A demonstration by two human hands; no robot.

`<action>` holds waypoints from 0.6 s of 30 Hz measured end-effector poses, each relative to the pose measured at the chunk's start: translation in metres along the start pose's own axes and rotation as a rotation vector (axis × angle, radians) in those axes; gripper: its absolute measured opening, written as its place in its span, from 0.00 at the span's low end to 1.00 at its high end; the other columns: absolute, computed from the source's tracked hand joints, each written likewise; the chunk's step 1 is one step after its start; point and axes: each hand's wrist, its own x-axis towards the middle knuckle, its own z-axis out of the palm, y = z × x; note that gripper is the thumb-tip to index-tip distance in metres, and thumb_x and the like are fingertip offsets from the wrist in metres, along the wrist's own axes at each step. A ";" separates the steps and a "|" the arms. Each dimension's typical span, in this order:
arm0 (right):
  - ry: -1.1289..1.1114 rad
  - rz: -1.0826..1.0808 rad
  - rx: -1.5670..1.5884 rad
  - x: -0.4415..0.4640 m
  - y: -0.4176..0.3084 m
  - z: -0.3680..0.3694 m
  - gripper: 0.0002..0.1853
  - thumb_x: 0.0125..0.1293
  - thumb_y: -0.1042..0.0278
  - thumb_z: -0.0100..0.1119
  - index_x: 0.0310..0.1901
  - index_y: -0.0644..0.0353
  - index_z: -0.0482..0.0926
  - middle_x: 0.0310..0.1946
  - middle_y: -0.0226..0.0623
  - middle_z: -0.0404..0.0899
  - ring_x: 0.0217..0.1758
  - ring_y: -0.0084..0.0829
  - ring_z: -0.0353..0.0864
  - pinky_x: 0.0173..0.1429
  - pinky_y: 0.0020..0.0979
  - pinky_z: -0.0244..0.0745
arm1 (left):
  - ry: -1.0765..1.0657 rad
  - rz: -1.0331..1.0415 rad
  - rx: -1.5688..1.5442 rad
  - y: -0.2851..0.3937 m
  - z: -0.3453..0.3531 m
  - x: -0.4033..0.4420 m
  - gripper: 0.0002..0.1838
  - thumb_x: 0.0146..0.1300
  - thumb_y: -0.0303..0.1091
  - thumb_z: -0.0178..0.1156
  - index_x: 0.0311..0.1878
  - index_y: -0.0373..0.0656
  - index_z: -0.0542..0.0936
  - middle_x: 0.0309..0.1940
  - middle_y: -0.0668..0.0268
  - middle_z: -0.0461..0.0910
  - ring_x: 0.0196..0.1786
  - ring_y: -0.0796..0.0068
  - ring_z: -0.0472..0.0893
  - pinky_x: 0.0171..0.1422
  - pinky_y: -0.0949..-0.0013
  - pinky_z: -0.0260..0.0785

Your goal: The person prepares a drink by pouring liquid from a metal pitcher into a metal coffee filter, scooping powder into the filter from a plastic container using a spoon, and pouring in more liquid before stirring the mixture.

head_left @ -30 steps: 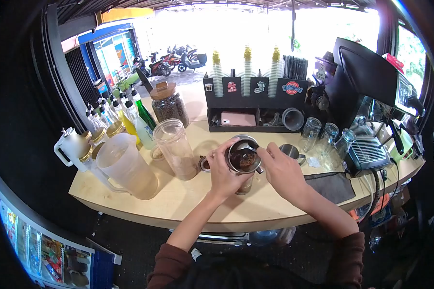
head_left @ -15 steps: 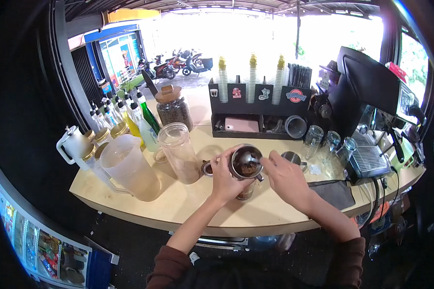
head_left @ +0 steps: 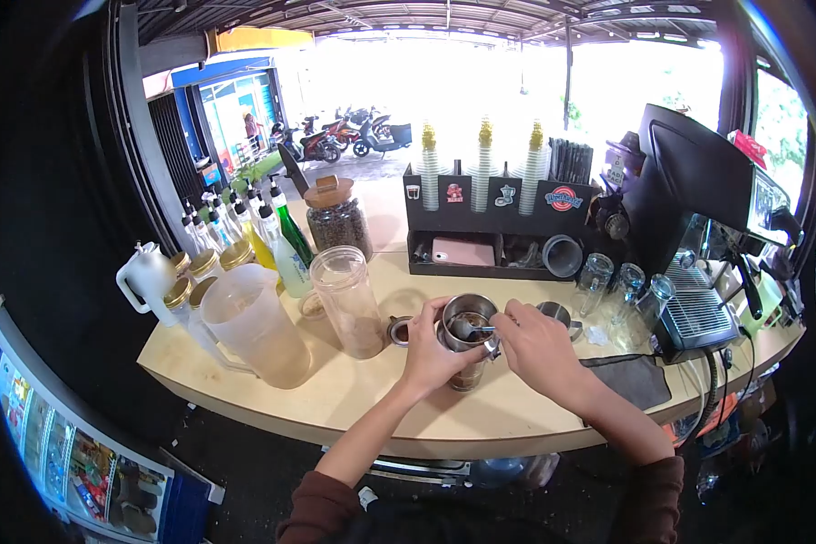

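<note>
My left hand (head_left: 429, 352) is wrapped round the side of a round metal cup (head_left: 470, 306). The cup sits over a clear glass (head_left: 467, 375) on the counter; the exact fit between them is hidden by my fingers. Pinched in my right hand (head_left: 537, 346) is a metal spoon (head_left: 463, 326), its bowl inside the cup among dark brown contents. Left of the cup lies a small dark-filled dish with a handle (head_left: 399, 331). A metal pitcher (head_left: 558, 315) stands just beyond my right hand.
Left of my hands stand a tall clear container (head_left: 346, 304) and a frosted jug (head_left: 254, 326). Pump bottles and a bean jar (head_left: 338, 222) are behind. A black cup rack (head_left: 503, 204) stands ahead. Glasses (head_left: 594, 283) and an espresso machine (head_left: 698, 304) are at the right.
The spoon has shifted left inside the metal cup, its bowl now nearer the left wall. The whole view has tilted slightly; both hands keep their holds.
</note>
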 end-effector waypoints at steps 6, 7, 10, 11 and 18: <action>-0.008 0.024 0.027 0.000 0.001 -0.001 0.06 0.59 0.72 0.59 0.38 0.60 0.75 0.32 0.39 0.71 0.36 0.42 0.76 0.35 0.40 0.72 | 0.022 0.065 -0.046 -0.008 0.001 -0.001 0.40 0.37 0.43 0.80 0.53 0.38 0.70 0.44 0.56 0.80 0.51 0.60 0.80 0.60 0.59 0.69; 0.000 0.030 0.043 0.000 0.001 -0.002 0.06 0.59 0.72 0.59 0.38 0.60 0.75 0.32 0.39 0.71 0.35 0.42 0.77 0.36 0.40 0.72 | 0.005 0.058 0.038 -0.009 -0.001 -0.002 0.40 0.37 0.44 0.80 0.53 0.38 0.70 0.45 0.56 0.80 0.50 0.59 0.80 0.60 0.59 0.69; 0.010 0.040 0.072 0.001 0.003 -0.002 0.06 0.59 0.71 0.60 0.37 0.60 0.76 0.32 0.39 0.72 0.35 0.42 0.77 0.36 0.40 0.72 | -0.025 0.027 0.081 -0.010 -0.003 -0.002 0.41 0.38 0.45 0.79 0.53 0.38 0.70 0.45 0.55 0.80 0.51 0.59 0.79 0.60 0.59 0.68; 0.011 0.046 0.084 0.002 0.004 -0.002 0.06 0.59 0.71 0.61 0.37 0.60 0.76 0.32 0.39 0.72 0.35 0.42 0.77 0.36 0.40 0.72 | -0.038 0.001 0.040 -0.010 -0.003 -0.002 0.41 0.38 0.46 0.79 0.54 0.39 0.69 0.45 0.56 0.79 0.52 0.59 0.78 0.60 0.59 0.67; 0.009 0.166 0.302 0.007 0.002 -0.010 0.07 0.58 0.72 0.62 0.38 0.62 0.77 0.30 0.42 0.79 0.31 0.42 0.81 0.35 0.38 0.74 | 0.019 0.144 0.298 0.021 -0.022 -0.002 0.46 0.35 0.43 0.78 0.59 0.40 0.67 0.53 0.58 0.72 0.60 0.62 0.71 0.65 0.59 0.62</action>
